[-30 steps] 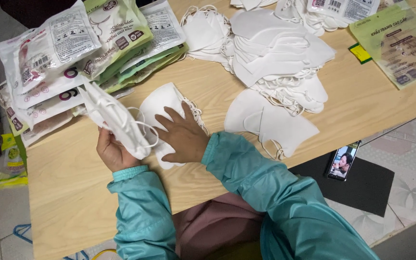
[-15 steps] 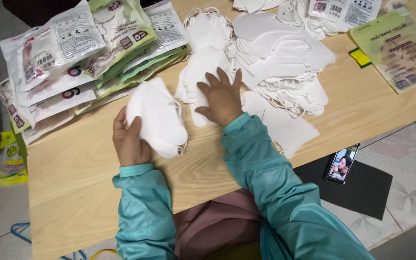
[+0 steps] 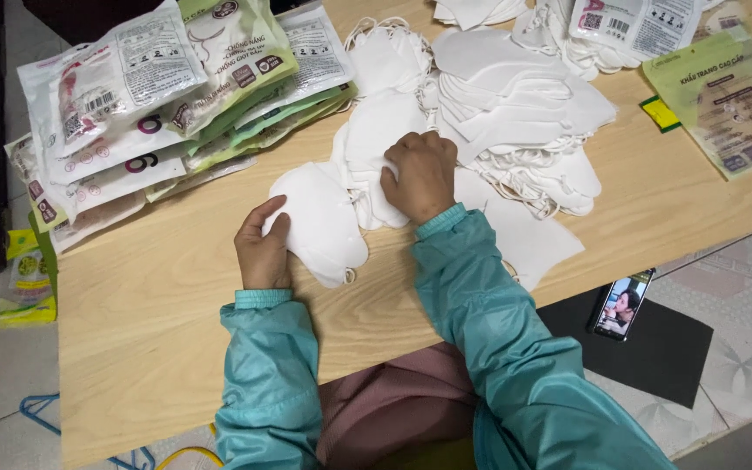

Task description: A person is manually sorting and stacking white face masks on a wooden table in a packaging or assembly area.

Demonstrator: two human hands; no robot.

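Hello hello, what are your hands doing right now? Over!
Left hand holding a small stack of white masks on the table. Right hand pressing on the loose mask pile. Packaged masks stacked left, nothing blocking.

- We see a small stack of white folded face masks [image 3: 319, 222] lying flat on the wooden table, one ear loop peeking out below.
- Just beside it, more white masks [image 3: 374, 139] lie loosely overlapped.

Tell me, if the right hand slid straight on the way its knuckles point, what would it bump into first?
The right hand already rests on a small stack of white masks. Straight ahead it would likely push further over those toward the looped mask near the table's far edge, though depth is hard to judge.
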